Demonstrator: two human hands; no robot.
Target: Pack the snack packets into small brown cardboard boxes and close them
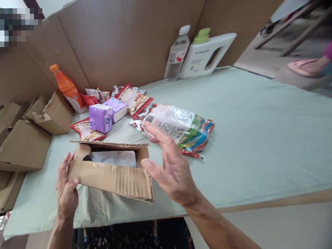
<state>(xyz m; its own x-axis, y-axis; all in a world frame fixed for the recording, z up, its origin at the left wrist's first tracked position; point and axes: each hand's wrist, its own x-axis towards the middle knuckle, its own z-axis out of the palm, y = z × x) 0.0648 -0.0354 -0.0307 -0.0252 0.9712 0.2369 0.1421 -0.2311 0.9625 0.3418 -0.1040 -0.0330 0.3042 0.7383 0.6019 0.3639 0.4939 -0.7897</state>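
A small cardboard box (111, 176) lies near the table's front edge with its top open. Inside rests a white packet (114, 158) with fine print, partly hidden by the box's front flap. My left hand (67, 185) grips the box's left end, thumb on the front flap and fingers behind. Just off the right end, my right hand (171, 166) is raised with thumb and fingers apart, holding nothing. Behind its fingertips lies a clear, colourful plastic snack bag (178, 124). Beyond the box are two purple tissue packs (101, 118) and a red-and-cream snack packet (88, 129).
More snack packets (133, 100) lie farther back. An orange drink bottle (68, 90) leans at the back left. A clear bottle (177, 55) and a white detergent jug (207, 55) stand against the cardboard wall (129, 38). Empty cardboard boxes (26, 145) crowd the left. Another person's foot (308, 67) shows at right.
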